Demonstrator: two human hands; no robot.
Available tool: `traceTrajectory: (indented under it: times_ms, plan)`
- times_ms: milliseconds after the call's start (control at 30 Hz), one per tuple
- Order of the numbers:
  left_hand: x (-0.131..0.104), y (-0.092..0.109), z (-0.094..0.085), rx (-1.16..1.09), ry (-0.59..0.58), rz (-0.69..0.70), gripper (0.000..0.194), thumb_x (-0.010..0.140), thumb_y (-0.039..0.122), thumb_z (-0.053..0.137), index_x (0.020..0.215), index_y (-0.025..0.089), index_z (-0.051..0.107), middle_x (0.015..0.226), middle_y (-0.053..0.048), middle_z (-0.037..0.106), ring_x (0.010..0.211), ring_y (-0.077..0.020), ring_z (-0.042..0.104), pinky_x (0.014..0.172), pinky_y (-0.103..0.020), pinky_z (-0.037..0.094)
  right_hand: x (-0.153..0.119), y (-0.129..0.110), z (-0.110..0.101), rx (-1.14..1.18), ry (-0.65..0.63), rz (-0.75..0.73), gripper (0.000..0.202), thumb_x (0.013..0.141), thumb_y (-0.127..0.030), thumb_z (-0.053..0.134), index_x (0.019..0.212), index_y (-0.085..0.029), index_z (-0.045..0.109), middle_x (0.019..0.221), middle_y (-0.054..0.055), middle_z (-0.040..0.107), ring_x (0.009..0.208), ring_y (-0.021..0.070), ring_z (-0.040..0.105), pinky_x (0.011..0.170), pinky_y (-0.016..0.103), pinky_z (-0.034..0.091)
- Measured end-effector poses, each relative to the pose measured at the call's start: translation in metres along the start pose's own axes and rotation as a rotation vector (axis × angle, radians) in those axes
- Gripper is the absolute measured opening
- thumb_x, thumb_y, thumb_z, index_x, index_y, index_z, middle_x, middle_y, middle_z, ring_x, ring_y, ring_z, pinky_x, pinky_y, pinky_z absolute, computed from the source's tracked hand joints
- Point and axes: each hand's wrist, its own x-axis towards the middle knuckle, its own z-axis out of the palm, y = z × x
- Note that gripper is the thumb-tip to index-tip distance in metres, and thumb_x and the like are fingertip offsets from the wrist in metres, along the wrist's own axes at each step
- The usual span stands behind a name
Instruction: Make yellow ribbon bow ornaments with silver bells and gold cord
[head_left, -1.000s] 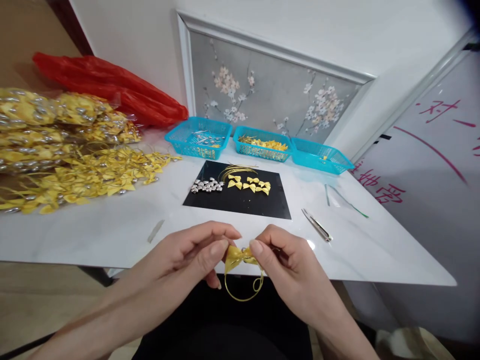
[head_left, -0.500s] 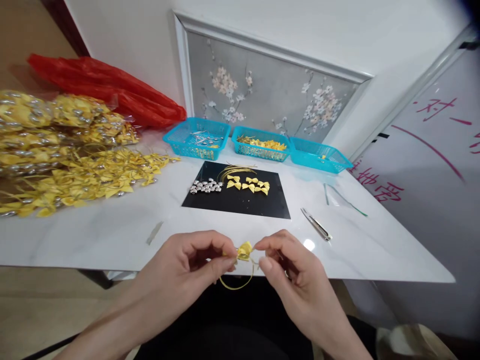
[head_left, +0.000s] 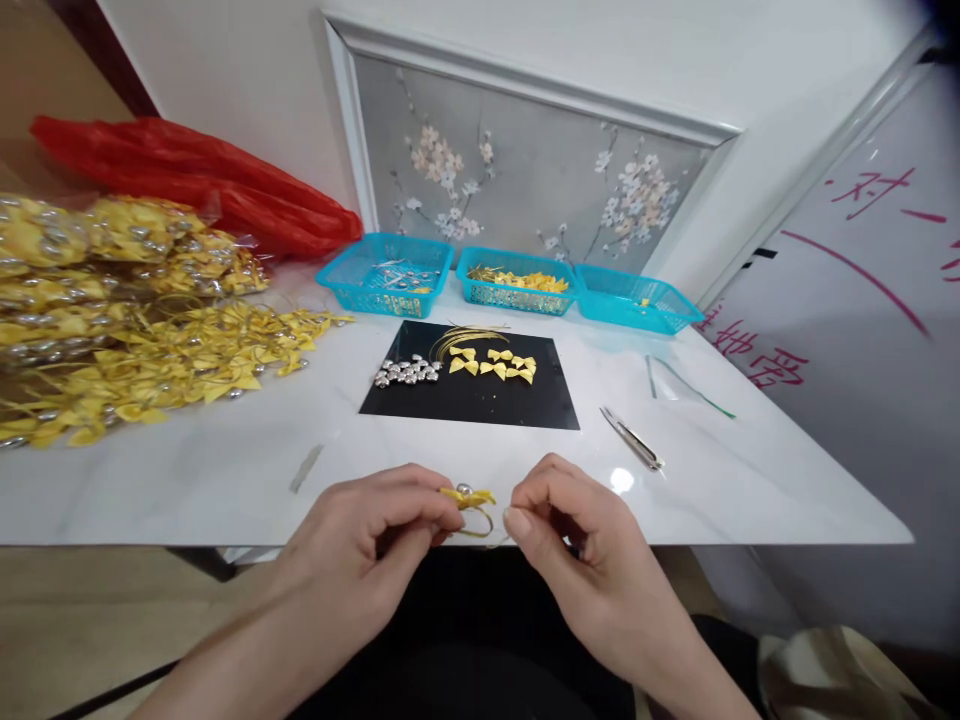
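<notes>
My left hand (head_left: 382, 525) pinches a yellow ribbon bow (head_left: 472, 497) at the table's front edge. A silver bead (head_left: 464, 490) sits on top of the bow. From the bow a thin gold cord (head_left: 489, 522) curls down in a small loop. My right hand (head_left: 574, 515) is closed in a pinch just to the right, with a faint stretch of the cord running towards its fingertips. Beyond the hands lies a black mat (head_left: 450, 408) carrying silver beads (head_left: 409, 371), several yellow bows (head_left: 495, 368) and a bundle of gold cords (head_left: 469, 338).
Small snips (head_left: 632, 440) lie right of the mat. Blue baskets (head_left: 386, 298) line the back, one with yellow bows (head_left: 525, 282). Finished yellow pieces (head_left: 172, 360) pile up at left beside red mesh (head_left: 202, 180). A green tie (head_left: 697, 392) lies at right.
The bow has turned in my left hand, so the silver bead now shows on top. The cord loop has become smaller, and the right fingers have drawn slightly away from the bow.
</notes>
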Motion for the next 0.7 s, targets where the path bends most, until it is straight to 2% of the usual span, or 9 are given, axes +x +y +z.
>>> traceTrajectory:
  times_ms: [67,167,233,333,433,500,567,633,700]
  plan:
    - [0.000,0.000,0.002,0.045,-0.003,-0.027,0.030,0.090,0.017,0.054,0.078,0.024,0.080,0.095,-0.005,0.078,0.081,-0.0200,0.075,0.071,-0.026,0.056,-0.002,-0.004,0.009,0.035,0.045,-0.028,0.018,0.095,-0.016,0.059,0.078,-0.020,0.062,0.073,-0.002,0.054,0.059,0.0098,0.052,0.050,0.020,0.041]
    - [0.000,0.003,0.003,-0.030,-0.016,-0.082,0.026,0.091,0.021,0.057,0.085,0.025,0.082,0.107,-0.005,0.078,0.094,-0.0222,0.075,0.080,-0.026,0.058,-0.012,-0.006,0.033,-0.003,0.147,-0.184,0.015,0.093,-0.010,0.060,0.082,-0.020,0.065,0.078,0.000,0.059,0.063,0.0108,0.057,0.057,0.020,0.050]
    - [0.001,0.005,0.004,-0.183,-0.024,-0.130,0.028,0.094,0.026,0.056,0.084,0.026,0.083,0.106,-0.004,0.077,0.097,-0.0216,0.075,0.082,-0.025,0.058,-0.021,-0.004,0.047,-0.145,0.154,-0.292,0.016,0.093,-0.008,0.059,0.085,-0.020,0.066,0.079,0.002,0.062,0.064,0.0122,0.060,0.064,0.022,0.055]
    - [0.001,0.003,0.007,-0.388,-0.041,-0.174,0.027,0.095,0.033,0.063,0.080,0.025,0.083,0.096,-0.003,0.076,0.090,-0.0194,0.074,0.079,-0.023,0.058,-0.033,0.000,0.058,-0.302,0.109,-0.333,0.016,0.094,-0.010,0.060,0.090,-0.023,0.068,0.080,0.002,0.067,0.065,0.0144,0.064,0.066,0.023,0.058]
    - [0.001,-0.001,0.010,-0.468,-0.031,-0.185,0.015,0.090,0.030,0.072,0.081,0.025,0.083,0.090,-0.002,0.077,0.085,-0.0180,0.073,0.077,-0.022,0.058,-0.038,-0.001,0.054,-0.300,0.089,-0.340,0.015,0.095,-0.014,0.061,0.097,-0.025,0.070,0.079,0.002,0.069,0.063,0.0151,0.066,0.056,0.022,0.056]
    - [0.000,-0.002,0.011,-0.507,-0.023,-0.211,0.013,0.089,0.031,0.074,0.082,0.025,0.082,0.088,-0.001,0.078,0.084,-0.0173,0.072,0.076,-0.022,0.057,-0.036,-0.003,0.048,-0.264,0.102,-0.335,0.023,0.096,-0.013,0.058,0.109,-0.027,0.070,0.084,0.002,0.071,0.061,0.0148,0.065,0.050,0.021,0.055]
    - [-0.002,0.001,0.011,-0.555,-0.033,-0.242,0.014,0.090,0.034,0.074,0.082,0.024,0.080,0.082,0.000,0.079,0.079,-0.0164,0.071,0.072,-0.021,0.056,-0.030,-0.004,0.042,-0.204,0.106,-0.321,0.038,0.097,-0.007,0.049,0.123,-0.029,0.066,0.095,0.003,0.073,0.064,0.0140,0.066,0.053,0.021,0.057]
    - [-0.005,0.004,0.010,-0.582,-0.050,-0.269,0.016,0.090,0.036,0.073,0.083,0.023,0.078,0.079,0.000,0.078,0.076,-0.0155,0.069,0.069,-0.021,0.055,-0.024,-0.002,0.036,-0.144,0.096,-0.303,0.051,0.096,-0.001,0.040,0.134,-0.030,0.059,0.100,0.003,0.073,0.068,0.0125,0.067,0.063,0.022,0.061]
    - [-0.006,0.006,0.009,-0.577,-0.063,-0.281,0.019,0.092,0.038,0.070,0.084,0.022,0.077,0.080,0.000,0.077,0.076,-0.0151,0.068,0.071,-0.021,0.054,-0.017,0.001,0.031,-0.133,0.111,-0.263,0.048,0.097,0.000,0.039,0.133,-0.028,0.056,0.095,0.001,0.073,0.069,0.0109,0.068,0.067,0.021,0.061]
